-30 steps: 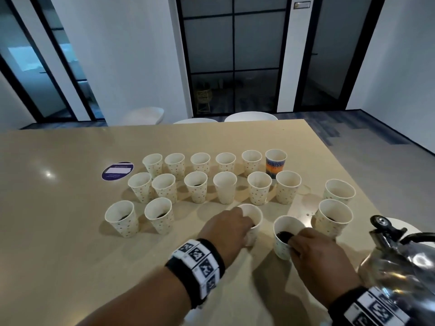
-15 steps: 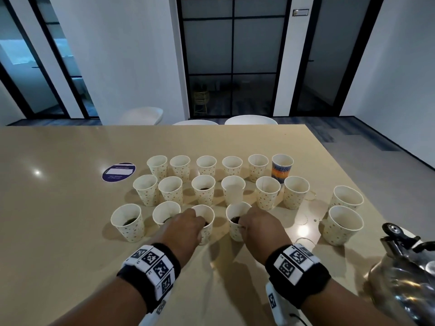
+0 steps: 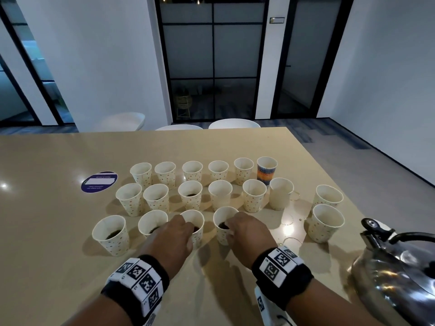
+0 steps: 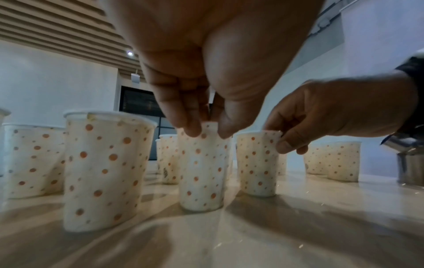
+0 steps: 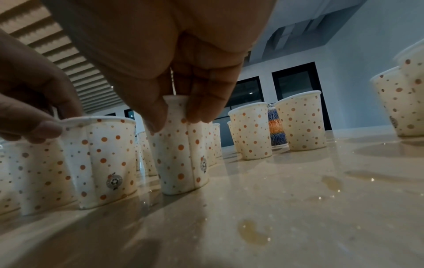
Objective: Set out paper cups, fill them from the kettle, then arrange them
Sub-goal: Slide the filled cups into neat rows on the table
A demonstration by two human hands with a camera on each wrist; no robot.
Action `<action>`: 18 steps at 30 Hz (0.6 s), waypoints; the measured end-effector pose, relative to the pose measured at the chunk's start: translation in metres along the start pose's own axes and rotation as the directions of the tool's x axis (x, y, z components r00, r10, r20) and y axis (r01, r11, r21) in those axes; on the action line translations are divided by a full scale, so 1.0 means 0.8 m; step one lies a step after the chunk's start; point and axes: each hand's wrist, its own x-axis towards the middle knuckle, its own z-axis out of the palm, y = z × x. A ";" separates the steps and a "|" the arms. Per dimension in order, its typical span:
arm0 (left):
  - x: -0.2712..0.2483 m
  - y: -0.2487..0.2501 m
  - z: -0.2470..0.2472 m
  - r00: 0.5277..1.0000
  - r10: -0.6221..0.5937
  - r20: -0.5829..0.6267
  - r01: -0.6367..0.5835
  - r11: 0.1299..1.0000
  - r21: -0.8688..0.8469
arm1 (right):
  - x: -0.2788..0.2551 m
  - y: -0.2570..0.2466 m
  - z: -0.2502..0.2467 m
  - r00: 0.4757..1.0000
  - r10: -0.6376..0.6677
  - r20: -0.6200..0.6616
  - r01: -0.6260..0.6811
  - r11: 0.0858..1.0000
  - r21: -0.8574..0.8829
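Several dotted paper cups stand in rows on the beige table (image 3: 58,267). At the front row, my left hand (image 3: 189,228) pinches the near rim of a dotted cup (image 3: 196,236) holding dark liquid. Thumb and fingers pinch that cup (image 4: 201,172) at the top in the left wrist view. My right hand (image 3: 227,229) pinches the rim of the neighbouring cup (image 3: 222,236), also dark inside. The right wrist view shows this cup (image 5: 181,154) standing on the table with its rim squeezed. The steel kettle (image 3: 400,267) sits at the near right, untouched.
Two more dotted cups (image 3: 326,222) stand apart at the right, near the kettle. A blue-and-orange cup (image 3: 266,171) ends the back row. A round purple sticker (image 3: 99,181) lies at the left. Small spill patches (image 5: 252,234) mark the table near the right hand.
Both hands carried their cups leftward from near the kettle to the front row beside the two left cups. Over the last half second they have stayed about still.
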 end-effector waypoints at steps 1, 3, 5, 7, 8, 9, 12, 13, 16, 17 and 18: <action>-0.004 0.003 -0.002 1.000 -0.004 -0.021 0.003 0.999 -0.033 | -0.004 0.001 -0.005 0.999 -0.011 -0.034 0.012 0.999 0.043; -0.009 0.013 -0.006 0.996 0.025 -0.080 -0.030 0.998 -0.058 | -0.015 0.008 -0.017 0.993 -0.008 -0.117 0.019 0.995 0.098; -0.008 0.030 -0.010 0.984 0.095 -0.151 -0.100 0.995 -0.020 | -0.026 0.025 -0.030 0.981 0.045 -0.191 -0.022 0.992 0.121; 0.001 0.054 -0.015 0.963 0.190 -0.193 -0.188 0.982 0.029 | -0.038 0.054 -0.042 0.962 0.150 -0.227 -0.119 0.982 0.146; 0.006 0.070 -0.016 0.946 0.240 -0.219 -0.232 0.971 0.062 | -0.044 0.071 -0.047 0.949 0.214 -0.232 -0.180 0.971 0.159; 0.010 0.086 -0.016 0.934 0.275 -0.229 -0.262 0.961 0.088 | -0.051 0.089 -0.052 0.931 0.283 -0.230 -0.248 0.954 0.171; 0.021 0.133 -0.014 0.926 0.336 -0.169 -0.322 0.941 0.104 | -0.069 0.135 -0.064 0.848 0.495 -0.188 -0.465 0.866 0.182; 0.026 0.145 -0.012 0.932 0.337 -0.134 -0.326 0.940 0.101 | -0.074 0.148 -0.065 0.826 0.539 -0.164 -0.512 0.840 0.180; 0.033 0.179 -0.011 0.929 0.360 -0.091 -0.348 0.930 0.122 | -0.082 0.173 -0.064 0.785 0.615 -0.072 -0.606 0.787 0.117; 0.032 0.190 -0.009 0.929 0.365 -0.058 -0.357 0.927 0.120 | -0.083 0.178 -0.063 0.779 0.626 -0.042 -0.621 0.779 0.089; 0.032 0.197 -0.005 0.937 0.348 -0.026 -0.343 0.932 0.115 | -0.084 0.181 -0.060 0.774 0.633 -0.017 -0.630 0.773 0.069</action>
